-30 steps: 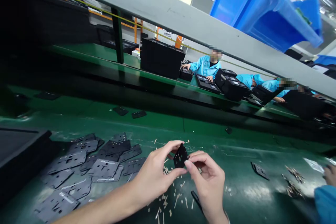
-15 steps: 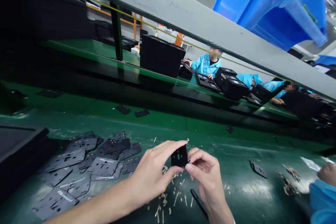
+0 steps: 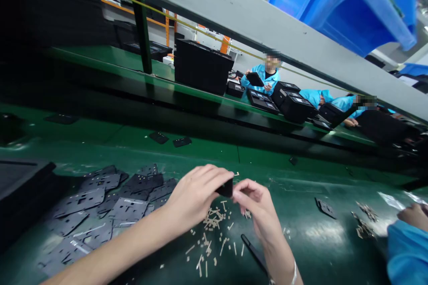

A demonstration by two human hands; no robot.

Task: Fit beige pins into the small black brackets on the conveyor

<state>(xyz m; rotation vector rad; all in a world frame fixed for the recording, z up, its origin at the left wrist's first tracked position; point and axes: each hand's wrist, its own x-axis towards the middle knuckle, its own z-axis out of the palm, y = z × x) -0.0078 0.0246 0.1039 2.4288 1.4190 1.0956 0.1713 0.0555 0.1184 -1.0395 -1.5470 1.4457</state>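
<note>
My left hand (image 3: 195, 196) and my right hand (image 3: 256, 207) meet above the green work surface (image 3: 301, 213), both pinching one small black plastic plate (image 3: 226, 188) between thumb and fingers. Only the plate's lower edge shows; my left fingers cover the rest. Directly beneath the hands lie several pale little strips (image 3: 214, 227) scattered on the surface. A pile of flat grey-black punched plates (image 3: 110, 202) lies to the left of my left forearm.
A black tool (image 3: 256, 254) lies by my right wrist. One loose black plate (image 3: 325, 208) sits to the right. A co-worker's hand (image 3: 413, 214) and blue sleeve are at the right edge. Black trays (image 3: 23, 187) stand left. People in blue work behind the far conveyor (image 3: 187, 98).
The small black plate stood upright with its face showing; now it is tipped and mostly hidden under my left fingers. Both hands have shifted slightly up and left.
</note>
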